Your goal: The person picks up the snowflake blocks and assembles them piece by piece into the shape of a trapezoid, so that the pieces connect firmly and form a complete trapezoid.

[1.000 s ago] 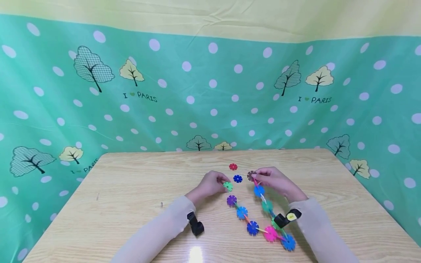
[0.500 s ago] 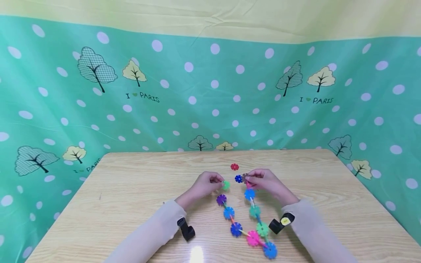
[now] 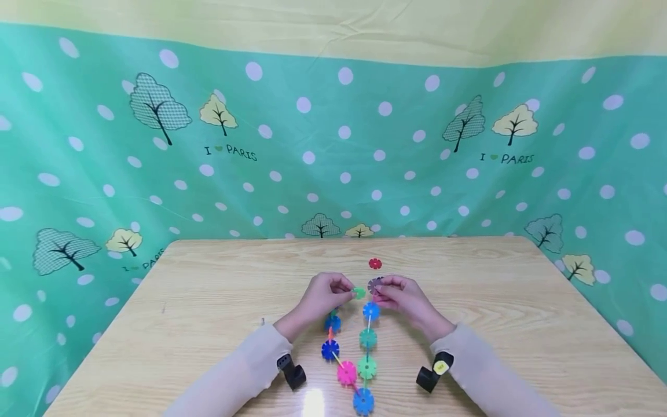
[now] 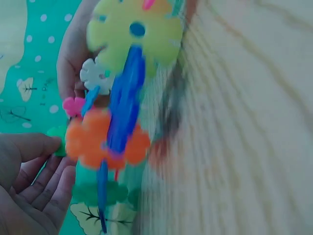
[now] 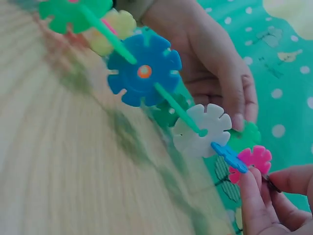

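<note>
My left hand [image 3: 322, 294] pinches a small green snowflake disc [image 3: 359, 293] between thumb and fingers. My right hand [image 3: 409, 298] pinches a brown snowflake disc [image 3: 372, 286], with a pink disc [image 5: 257, 159] right beside its fingertips. From there a chain of slotted plastic discs hangs down in a U, past a blue disc [image 3: 371, 311] to another blue disc [image 3: 363, 401] at the bottom, then up past a bright pink disc [image 3: 347, 373] toward the left hand. That hand hides the chain's far left end. The green and brown discs are close together but apart.
A loose red disc [image 3: 375, 263] lies on the wooden table [image 3: 224, 272] beyond the hands. A dark blue disc behind the brown one is mostly hidden. A green dotted curtain [image 3: 333, 174] hangs along the table's back edge.
The right hand has moved left with the brown disc, and the chain has swung left with it. The gap between the two hands has narrowed. The left hand still pinches the green disc.
</note>
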`<state>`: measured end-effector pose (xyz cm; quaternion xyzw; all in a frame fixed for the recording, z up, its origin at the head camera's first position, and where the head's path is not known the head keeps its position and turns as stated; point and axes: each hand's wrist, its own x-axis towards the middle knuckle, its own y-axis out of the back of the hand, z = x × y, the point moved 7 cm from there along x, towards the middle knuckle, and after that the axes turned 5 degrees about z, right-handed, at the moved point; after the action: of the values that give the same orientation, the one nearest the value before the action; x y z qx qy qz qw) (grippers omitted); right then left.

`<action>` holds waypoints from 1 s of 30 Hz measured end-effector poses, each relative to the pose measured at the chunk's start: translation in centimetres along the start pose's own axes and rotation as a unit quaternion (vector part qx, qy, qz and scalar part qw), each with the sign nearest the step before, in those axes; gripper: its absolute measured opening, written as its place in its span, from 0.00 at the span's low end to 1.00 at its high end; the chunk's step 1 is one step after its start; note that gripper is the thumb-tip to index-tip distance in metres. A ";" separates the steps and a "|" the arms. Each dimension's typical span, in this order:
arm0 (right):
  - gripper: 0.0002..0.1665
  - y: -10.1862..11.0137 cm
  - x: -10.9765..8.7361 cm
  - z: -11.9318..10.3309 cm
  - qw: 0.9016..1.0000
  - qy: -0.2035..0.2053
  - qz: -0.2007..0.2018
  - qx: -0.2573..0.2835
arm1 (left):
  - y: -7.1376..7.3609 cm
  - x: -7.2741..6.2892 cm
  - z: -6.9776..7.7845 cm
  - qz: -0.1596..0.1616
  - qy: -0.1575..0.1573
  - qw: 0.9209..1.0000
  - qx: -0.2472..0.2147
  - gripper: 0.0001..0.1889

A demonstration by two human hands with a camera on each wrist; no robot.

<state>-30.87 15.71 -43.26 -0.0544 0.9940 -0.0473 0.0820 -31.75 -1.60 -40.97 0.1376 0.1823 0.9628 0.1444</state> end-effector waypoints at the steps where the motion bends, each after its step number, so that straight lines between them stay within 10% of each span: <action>1: 0.04 -0.2 -0.1 0.1 1.000 -0.001 0.002 0.008 | 0.0 -0.1 0.2 0.002 -0.002 1.000 0.002 0.02; 30: 0.03 -1.0 -0.3 0.0 1.000 0.000 0.019 0.024 | 0.3 -0.6 0.9 0.069 -0.040 0.997 0.022 0.03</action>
<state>-30.48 14.73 -43.09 -0.0335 0.9935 -0.0691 0.0840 -30.96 -1.81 -40.21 0.1915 0.1875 0.9600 0.0815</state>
